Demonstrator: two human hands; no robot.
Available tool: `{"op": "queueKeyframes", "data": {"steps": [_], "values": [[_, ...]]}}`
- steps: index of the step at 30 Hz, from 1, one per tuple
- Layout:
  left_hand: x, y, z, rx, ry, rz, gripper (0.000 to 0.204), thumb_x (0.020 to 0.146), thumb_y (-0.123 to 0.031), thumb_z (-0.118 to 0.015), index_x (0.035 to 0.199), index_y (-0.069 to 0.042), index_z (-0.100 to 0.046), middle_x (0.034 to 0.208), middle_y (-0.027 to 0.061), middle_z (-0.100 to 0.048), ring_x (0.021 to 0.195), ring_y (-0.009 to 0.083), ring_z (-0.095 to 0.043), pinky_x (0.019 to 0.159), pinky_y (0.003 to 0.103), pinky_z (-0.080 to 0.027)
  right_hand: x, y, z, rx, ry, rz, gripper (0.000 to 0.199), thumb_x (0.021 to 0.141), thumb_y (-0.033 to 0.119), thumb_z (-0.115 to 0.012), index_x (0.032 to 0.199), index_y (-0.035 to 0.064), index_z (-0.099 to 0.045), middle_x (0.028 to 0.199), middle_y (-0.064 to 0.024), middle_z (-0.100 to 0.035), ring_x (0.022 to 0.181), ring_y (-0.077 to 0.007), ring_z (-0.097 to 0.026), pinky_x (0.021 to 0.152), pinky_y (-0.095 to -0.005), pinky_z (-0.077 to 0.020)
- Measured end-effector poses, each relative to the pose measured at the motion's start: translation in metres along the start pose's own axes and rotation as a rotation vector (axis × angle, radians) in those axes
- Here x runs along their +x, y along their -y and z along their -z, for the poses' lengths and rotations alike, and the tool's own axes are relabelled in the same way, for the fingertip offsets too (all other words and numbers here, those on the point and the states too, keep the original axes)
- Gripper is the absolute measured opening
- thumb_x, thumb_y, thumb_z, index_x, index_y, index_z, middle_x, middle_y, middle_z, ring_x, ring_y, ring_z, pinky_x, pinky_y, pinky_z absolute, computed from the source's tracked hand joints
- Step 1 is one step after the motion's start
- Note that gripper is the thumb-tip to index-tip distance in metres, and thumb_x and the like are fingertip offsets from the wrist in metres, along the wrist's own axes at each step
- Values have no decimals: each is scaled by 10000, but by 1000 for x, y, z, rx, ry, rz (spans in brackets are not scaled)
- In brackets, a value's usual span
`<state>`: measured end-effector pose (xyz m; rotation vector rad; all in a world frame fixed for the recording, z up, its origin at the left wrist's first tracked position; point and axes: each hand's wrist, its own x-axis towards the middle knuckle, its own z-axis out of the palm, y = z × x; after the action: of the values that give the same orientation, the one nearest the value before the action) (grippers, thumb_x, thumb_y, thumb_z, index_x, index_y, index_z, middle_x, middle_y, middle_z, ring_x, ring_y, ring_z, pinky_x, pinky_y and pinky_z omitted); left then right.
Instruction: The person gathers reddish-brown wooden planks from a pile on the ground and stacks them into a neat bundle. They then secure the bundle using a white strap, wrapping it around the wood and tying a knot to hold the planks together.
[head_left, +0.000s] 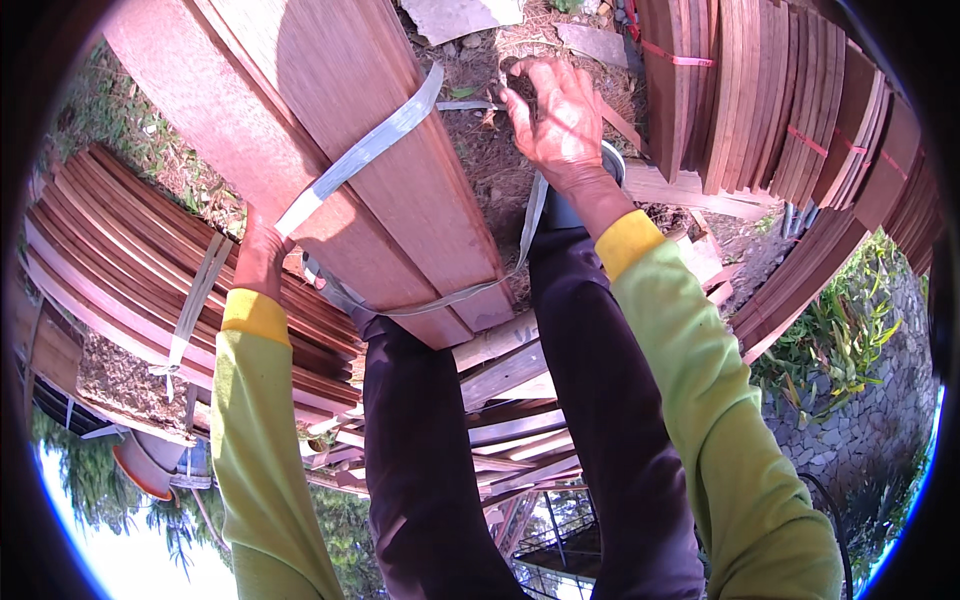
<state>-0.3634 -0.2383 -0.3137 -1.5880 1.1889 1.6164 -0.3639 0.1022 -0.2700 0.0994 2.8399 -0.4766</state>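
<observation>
Two long reddish-brown wooden planks (400,170) lie side by side, tilted, in front of me. A pale flat strap (375,140) crosses over them, and a slack length of it droops across their near end. My left hand (262,250) is at the planks' left edge, beside the strap; its fingers are hidden behind the wood. To the right of the planks, my right hand (560,120) is low over the ground with curled fingers. Lengths of strap run to it from both sides, and it seems closed on the strap, though the fingertips are partly hidden.
Strapped stacks of boards lie at the left (130,250) and stand at the right (750,90), the latter tied with red bands. Loose wood pieces (520,430) lie between and behind my legs. Stone paving (850,430) and green plants (830,340) are at the lower right.
</observation>
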Motion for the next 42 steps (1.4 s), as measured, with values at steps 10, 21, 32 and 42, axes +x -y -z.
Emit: {"op": "queueKeyframes", "data": {"steps": [10,21,32,42], "values": [[1,-1,1,-5,6,16,550,907,-474,-535,1256,-50,-498,1181,117,-612,1045,281,-616,896,434,-507,6,3,-21,50,337,-62,187,857,212,-586,1024,172,-658,913,-110,-667,884,-321,-638,763,-426,-507],[-16,-1,-4,127,59,-114,497,896,-418,-578,1216,-40,-537,1123,101,-634,998,258,-632,876,415,-506,49,43,-32,192,567,30,303,772,123,-592,1061,134,-682,926,-165,-684,889,-347,-657,790,-408,-535],[-30,2,-14,187,157,-214,316,843,-93,-682,1126,0,-576,994,83,-645,790,184,-645,664,322,-552,34,20,-37,332,179,112,179,854,122,-598,1018,88,-660,806,-167,-666,795,-332,-666,696,-404,-518],[-42,-13,-28,139,184,-408,305,832,74,-584,1120,-3,-644,970,73,-693,764,116,-621,685,248,-516,63,40,-26,475,597,-144,283,785,-1,-672,1067,-22,-659,949,-74,-696,862,-126,-614,769,-306,-509]]}}
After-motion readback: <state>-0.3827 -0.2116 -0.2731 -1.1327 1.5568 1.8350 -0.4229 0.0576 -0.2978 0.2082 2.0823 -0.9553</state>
